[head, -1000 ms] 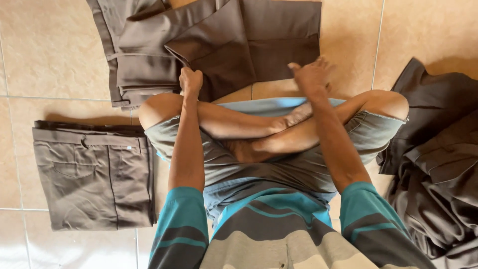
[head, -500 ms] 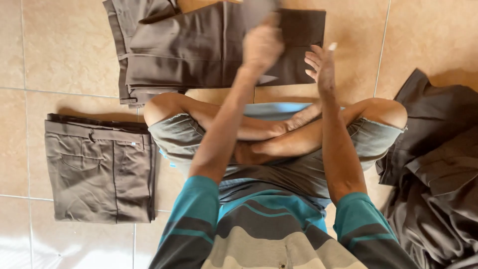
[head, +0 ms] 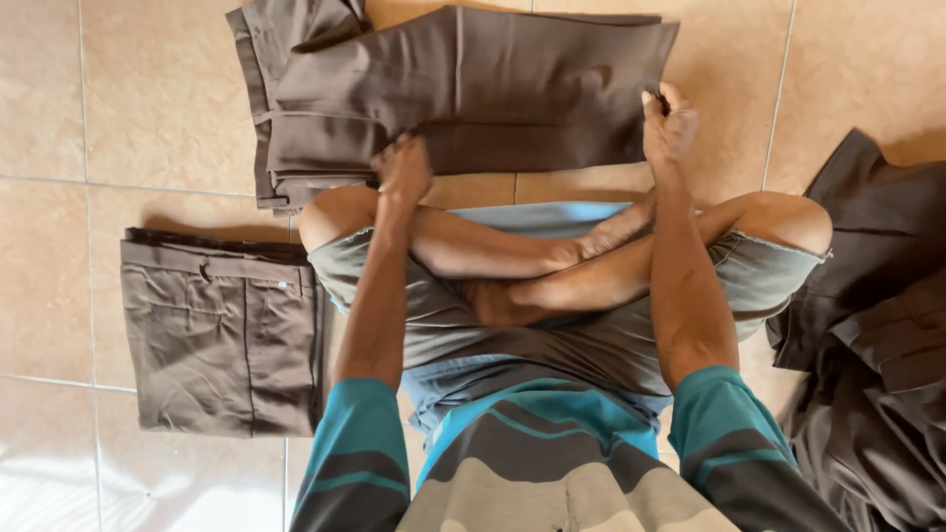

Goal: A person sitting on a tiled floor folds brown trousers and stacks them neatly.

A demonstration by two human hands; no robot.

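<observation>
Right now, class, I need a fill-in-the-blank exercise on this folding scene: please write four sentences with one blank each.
1. The right hand grips the brown trousers at their ____ edge.
2. The left hand rests on the trousers' ____ edge.
3. The folded pair lies by the person's ____ knee.
4. The floor is covered in ____.

Missing words: right; near; left; tiles

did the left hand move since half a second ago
Yes. The left hand was raised over the brown trousers; it has come down and left onto their near edge, closer to the left knee.
</observation>
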